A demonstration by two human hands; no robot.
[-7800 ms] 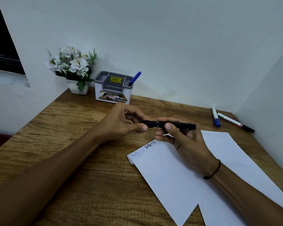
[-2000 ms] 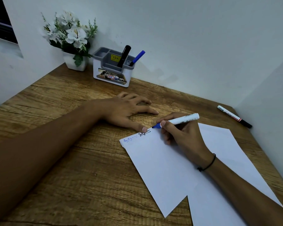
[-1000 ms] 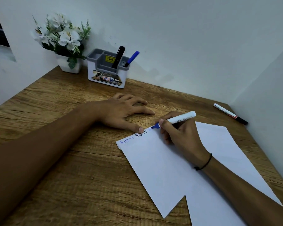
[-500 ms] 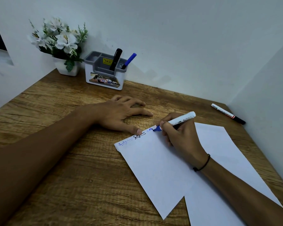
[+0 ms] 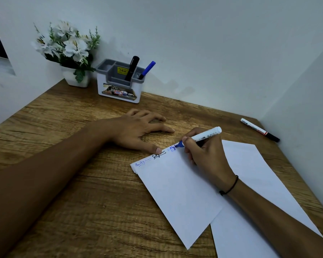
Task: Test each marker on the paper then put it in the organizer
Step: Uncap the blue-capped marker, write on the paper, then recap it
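My right hand (image 5: 205, 155) grips a white marker with a blue tip (image 5: 205, 136), its tip touching the top edge of the white paper (image 5: 179, 190), beside fresh blue scribbles. Older blue and black scribbles sit to their left. My left hand (image 5: 138, 131) lies flat on the table, fingers spread, thumb tip pressing the paper's top edge. The grey-and-white organizer (image 5: 119, 90) stands at the back by the wall, holding a black marker (image 5: 131, 70) and a blue marker (image 5: 147, 69). Another white marker with a black cap (image 5: 259, 129) lies at the far right.
A white pot of white flowers (image 5: 71, 53) stands left of the organizer in the corner. A second white sheet (image 5: 250, 183) lies under the first. Walls close off the wooden table (image 5: 73, 183) at the back and right.
The marker tip has moved slightly right along the paper's top edge, leaving more blue ink. My left hand stays flat. The view has shifted a little.
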